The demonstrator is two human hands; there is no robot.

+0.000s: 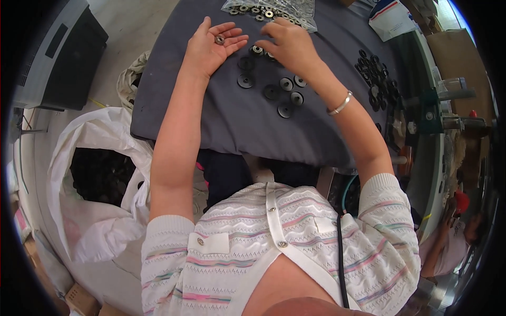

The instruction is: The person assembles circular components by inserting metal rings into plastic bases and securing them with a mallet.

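Note:
My left hand (pixel 210 47) is palm up over the dark grey cloth, its fingers spread, and a small metal bearing (pixel 220 39) rests at the base of them. Beside it my right hand (pixel 292 46) hovers palm down, thumb and forefinger apart, with no object visible between them. Just below its thumb is a black disc with a pale metal centre (pixel 256 50); another one is partly covered by the hand. Several more round black pieces lie nearer me, among them a shiny disc (pixel 245 80) and a disc with a metal centre (pixel 297 98).
A clear plastic bag (pixel 295 11) with several bearings lies at the table's far side. Black rings (pixel 371 73) are heaped at the right, near green machinery (pixel 429 108). A white sack (pixel 95 118) of black pieces stands left of the table (pixel 226 124). Another person (pixel 448 239) is at lower right.

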